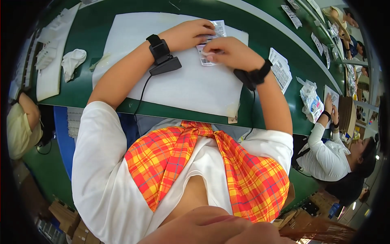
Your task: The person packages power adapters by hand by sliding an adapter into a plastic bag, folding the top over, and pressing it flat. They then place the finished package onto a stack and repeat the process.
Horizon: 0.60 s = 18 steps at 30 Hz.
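Observation:
A flat printed packet point(219, 29), white with dark print, lies near the far edge of a white sheet point(162, 91). My left hand point(190, 34) rests over the packet's left side, its fingers a little bent and apart, touching it. Over the packet's nearer part, my right hand point(232, 53) is closed, with a small white wad point(206, 54) pinched at its fingertips. The wad looks like a bit of wipe or cloth, partly covered by the fingers. Each wrist wears a black strap with a small box and cable.
A crumpled white cloth point(73, 62) lies left of the sheet on the green table point(91, 36). To the right are a stack of printed packets point(280, 70) and a white plastic pack point(311, 101). A co-worker point(327, 154) sits at the right; another person's arm point(29, 110) shows at left.

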Each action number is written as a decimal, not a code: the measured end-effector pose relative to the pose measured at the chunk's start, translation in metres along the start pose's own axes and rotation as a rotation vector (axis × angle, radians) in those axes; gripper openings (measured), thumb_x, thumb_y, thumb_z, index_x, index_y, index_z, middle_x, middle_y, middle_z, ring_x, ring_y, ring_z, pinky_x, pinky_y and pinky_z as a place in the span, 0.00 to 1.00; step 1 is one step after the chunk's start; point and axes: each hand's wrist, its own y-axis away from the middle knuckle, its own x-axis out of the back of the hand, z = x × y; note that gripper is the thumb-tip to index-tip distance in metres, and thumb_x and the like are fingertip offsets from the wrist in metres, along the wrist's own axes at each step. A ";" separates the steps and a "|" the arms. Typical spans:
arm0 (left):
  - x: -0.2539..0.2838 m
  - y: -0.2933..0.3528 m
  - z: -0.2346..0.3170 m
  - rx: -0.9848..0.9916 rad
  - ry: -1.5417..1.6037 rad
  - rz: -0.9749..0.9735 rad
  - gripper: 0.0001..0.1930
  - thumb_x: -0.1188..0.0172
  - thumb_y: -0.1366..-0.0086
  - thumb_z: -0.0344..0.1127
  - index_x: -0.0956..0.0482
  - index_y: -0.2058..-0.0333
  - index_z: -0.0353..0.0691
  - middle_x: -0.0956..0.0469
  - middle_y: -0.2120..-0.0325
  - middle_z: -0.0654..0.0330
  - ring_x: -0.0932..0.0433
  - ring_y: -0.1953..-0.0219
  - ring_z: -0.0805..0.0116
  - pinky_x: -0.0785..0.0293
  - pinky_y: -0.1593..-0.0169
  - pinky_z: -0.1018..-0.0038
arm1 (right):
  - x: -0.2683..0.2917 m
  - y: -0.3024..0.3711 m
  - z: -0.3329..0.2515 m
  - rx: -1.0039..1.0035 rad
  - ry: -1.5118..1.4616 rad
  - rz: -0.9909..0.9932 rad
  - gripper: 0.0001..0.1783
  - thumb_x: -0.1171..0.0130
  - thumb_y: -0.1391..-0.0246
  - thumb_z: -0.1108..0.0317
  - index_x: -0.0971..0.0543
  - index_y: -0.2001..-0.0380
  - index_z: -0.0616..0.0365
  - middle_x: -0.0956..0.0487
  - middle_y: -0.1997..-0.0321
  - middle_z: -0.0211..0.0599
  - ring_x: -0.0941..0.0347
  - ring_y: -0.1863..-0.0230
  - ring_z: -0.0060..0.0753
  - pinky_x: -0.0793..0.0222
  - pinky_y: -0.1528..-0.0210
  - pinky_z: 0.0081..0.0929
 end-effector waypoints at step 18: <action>-0.003 0.000 0.039 0.052 -0.109 0.066 0.24 0.38 0.48 0.48 0.21 0.52 0.46 0.33 0.43 0.51 0.36 0.41 0.51 0.41 0.42 0.54 | 0.151 -0.023 0.061 -0.152 -0.215 0.350 0.26 0.40 0.45 0.59 0.28 0.44 0.55 0.25 0.46 0.39 0.32 0.43 0.30 0.36 0.43 0.30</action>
